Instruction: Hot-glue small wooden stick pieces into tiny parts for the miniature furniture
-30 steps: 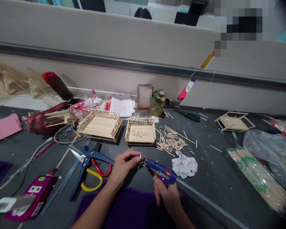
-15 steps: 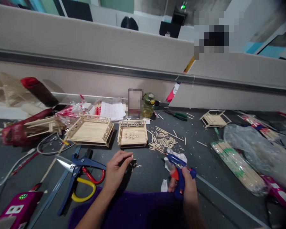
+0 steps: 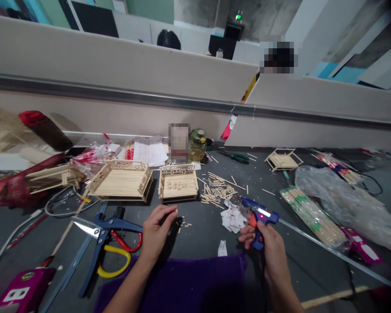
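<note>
My left hand is closed, thumb and fingertips pinched on a small piece of wooden stick. Beneath its fingertips, short stick offcuts lie on the dark table. My right hand is wrapped round a blue glue gun with an orange trigger. A long clear glue stick runs out of its back, and its nozzle points left over crumpled white paper. Beyond my left hand stands a small railed stick model with tiny pieces on its deck. A pile of cut sticks lies beside it.
Blue cutters and red-and-yellow-handled scissors lie left of my left hand. A larger stick model is behind them. Bagged sticks lie at right, pliers at the back. Purple cloth covers the front edge.
My right hand has drawn the glue gun to the right, its nozzle coming away from the stick pile. My left hand keeps its pinch. The view has shifted slightly.
</note>
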`<move>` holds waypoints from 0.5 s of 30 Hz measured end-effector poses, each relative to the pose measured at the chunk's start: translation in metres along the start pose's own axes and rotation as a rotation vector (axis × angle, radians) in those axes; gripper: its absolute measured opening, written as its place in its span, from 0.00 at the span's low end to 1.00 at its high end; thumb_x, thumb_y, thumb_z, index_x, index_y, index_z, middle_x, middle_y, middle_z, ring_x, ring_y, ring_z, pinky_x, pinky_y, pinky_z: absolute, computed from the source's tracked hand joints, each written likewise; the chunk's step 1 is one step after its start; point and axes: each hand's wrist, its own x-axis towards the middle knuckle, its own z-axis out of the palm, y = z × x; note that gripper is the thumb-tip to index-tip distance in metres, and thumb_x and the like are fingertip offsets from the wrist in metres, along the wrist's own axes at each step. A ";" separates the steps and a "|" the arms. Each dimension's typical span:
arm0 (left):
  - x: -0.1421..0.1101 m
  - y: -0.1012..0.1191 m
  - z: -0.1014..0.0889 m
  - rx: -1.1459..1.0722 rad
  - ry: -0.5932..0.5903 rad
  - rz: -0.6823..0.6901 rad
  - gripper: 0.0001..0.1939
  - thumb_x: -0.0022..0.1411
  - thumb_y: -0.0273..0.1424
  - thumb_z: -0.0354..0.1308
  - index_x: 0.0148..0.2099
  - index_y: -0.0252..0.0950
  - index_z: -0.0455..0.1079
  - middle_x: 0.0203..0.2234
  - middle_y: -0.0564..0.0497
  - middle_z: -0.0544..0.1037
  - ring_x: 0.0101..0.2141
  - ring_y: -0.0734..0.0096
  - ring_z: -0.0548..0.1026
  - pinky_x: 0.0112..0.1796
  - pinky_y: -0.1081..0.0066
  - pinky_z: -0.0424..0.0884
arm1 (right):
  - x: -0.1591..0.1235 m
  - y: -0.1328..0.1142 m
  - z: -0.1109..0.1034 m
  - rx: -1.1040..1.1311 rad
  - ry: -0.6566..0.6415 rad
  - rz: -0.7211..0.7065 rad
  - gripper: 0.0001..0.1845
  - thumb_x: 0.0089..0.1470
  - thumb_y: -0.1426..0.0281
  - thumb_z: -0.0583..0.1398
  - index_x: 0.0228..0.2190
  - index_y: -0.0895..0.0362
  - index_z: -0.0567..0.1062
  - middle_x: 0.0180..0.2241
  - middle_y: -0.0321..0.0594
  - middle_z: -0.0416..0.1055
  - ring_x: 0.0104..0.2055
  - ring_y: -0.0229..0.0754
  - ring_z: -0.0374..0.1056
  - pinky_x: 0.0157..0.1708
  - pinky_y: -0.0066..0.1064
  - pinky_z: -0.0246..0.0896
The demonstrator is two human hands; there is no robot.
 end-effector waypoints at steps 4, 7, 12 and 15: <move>0.000 0.002 0.000 -0.003 -0.007 -0.001 0.08 0.60 0.33 0.60 0.40 0.39 0.78 0.33 0.51 0.77 0.35 0.68 0.74 0.38 0.71 0.68 | 0.008 0.013 -0.010 -0.142 0.105 0.019 0.28 0.54 0.49 0.53 0.22 0.61 0.73 0.14 0.41 0.70 0.12 0.37 0.62 0.13 0.26 0.53; 0.000 0.002 -0.001 -0.002 -0.009 -0.003 0.08 0.60 0.33 0.59 0.40 0.39 0.78 0.33 0.51 0.76 0.35 0.68 0.74 0.38 0.71 0.68 | 0.014 0.027 -0.009 -0.118 0.117 0.105 0.28 0.54 0.49 0.52 0.24 0.61 0.72 0.11 0.37 0.66 0.09 0.33 0.55 0.10 0.23 0.44; 0.000 0.000 -0.003 -0.011 -0.002 0.010 0.08 0.60 0.33 0.60 0.40 0.39 0.78 0.33 0.51 0.76 0.35 0.69 0.73 0.39 0.72 0.67 | 0.024 0.042 0.007 -0.074 0.028 0.198 0.29 0.53 0.47 0.52 0.23 0.61 0.71 0.11 0.38 0.66 0.08 0.29 0.51 0.10 0.20 0.39; 0.001 -0.001 -0.004 -0.007 0.004 0.018 0.08 0.60 0.32 0.60 0.40 0.38 0.78 0.33 0.50 0.76 0.35 0.69 0.73 0.39 0.72 0.67 | 0.028 0.043 0.015 -0.048 -0.013 0.192 0.30 0.53 0.45 0.51 0.24 0.61 0.72 0.12 0.38 0.67 0.08 0.30 0.53 0.09 0.21 0.40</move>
